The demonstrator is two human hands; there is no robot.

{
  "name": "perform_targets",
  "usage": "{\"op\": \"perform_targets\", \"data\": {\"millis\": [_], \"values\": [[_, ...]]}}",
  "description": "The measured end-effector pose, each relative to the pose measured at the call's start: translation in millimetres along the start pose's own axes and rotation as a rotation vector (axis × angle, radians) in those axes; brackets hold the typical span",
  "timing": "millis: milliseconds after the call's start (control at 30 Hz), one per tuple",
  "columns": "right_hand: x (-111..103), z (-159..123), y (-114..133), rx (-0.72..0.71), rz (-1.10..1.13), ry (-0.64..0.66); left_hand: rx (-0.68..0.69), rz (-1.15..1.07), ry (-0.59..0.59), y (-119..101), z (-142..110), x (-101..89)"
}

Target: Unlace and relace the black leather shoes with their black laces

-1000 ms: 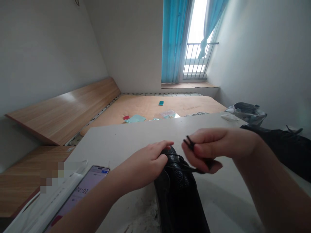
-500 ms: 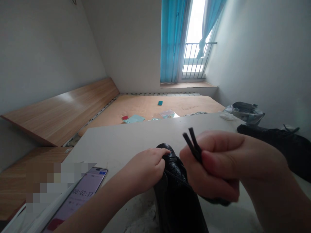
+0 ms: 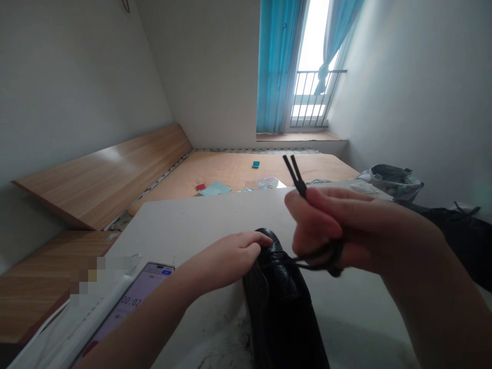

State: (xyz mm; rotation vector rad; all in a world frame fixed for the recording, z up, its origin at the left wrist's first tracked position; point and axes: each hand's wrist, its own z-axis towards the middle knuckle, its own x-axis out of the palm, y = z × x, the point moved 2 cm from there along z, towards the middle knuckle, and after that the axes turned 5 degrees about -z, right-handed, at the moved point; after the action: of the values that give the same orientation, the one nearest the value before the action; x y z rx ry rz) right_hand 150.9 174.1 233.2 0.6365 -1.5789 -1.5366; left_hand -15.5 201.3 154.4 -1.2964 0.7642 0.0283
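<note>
A black leather shoe stands on the white tabletop with its toe pointing away from me. My left hand grips its left side near the toe, with fingertips curled over the top. To the right and higher up, my right hand pinches the black shoelace between thumb and fingers. Two lace tips stick up above the pinch. Below the fingers the lace hangs in a loop and runs left to the front of the shoe.
On the left lies a phone with a timer on its screen, partly behind my left forearm. A black item with laces and a grey bag are at the right. Beyond the table is a bed with small packets.
My right hand has moved up and slightly away from me with the lace tips, and a loop of lace now shows beneath it. My left hand stays on the shoe. The view shifted slightly.
</note>
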Motion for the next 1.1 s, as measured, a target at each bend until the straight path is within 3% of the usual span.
{"op": "perform_targets", "data": {"millis": [167,267,333,433,500,567,633,733,800,967,1033,1100], "values": [[-18,4,4,-0.019,-0.026,-0.281,-0.068,0.047,-0.035,-14,-2,-11.8],[-25,7,3,-0.010,0.004,-0.428,-0.078,-0.065,0.033,-28,-11,-9.2],[-26,10,0,-0.006,0.055,-0.450,-0.039,-0.115,0.048,-35,-18,-3.4],[-26,12,-4,0.025,0.104,-0.380,-0.008,-0.105,0.082,-40,-24,5.8],[-28,12,-5,0.035,0.056,-0.350,-0.020,-0.210,0.165,-41,-23,8.6],[-37,10,-4,0.019,-0.106,-0.399,-0.027,-0.349,0.188,-42,-21,5.8],[-52,5,-2,-0.003,-0.375,-0.552,-0.018,-0.437,0.106,-42,-17,-0.9],[-81,-5,4,-0.019,-0.788,-0.883,0.018,-0.523,-0.046,-39,-12,-9.1],[-98,-12,8,-0.021,-0.877,-1.018,0.010,-0.607,-0.083,-35,-9,-10.9],[-121,-30,17,-0.062,-0.714,-0.974,-0.010,-0.869,-0.145,-29,-3,-19.3],[-124,-39,21,-0.094,-0.737,-0.990,0.002,-0.962,-0.195,-29,-2,-28.1],[-126,-46,24,-0.025,-0.826,-0.995,0.005,-1.008,-0.243,-30,-3,-38.1]]}}
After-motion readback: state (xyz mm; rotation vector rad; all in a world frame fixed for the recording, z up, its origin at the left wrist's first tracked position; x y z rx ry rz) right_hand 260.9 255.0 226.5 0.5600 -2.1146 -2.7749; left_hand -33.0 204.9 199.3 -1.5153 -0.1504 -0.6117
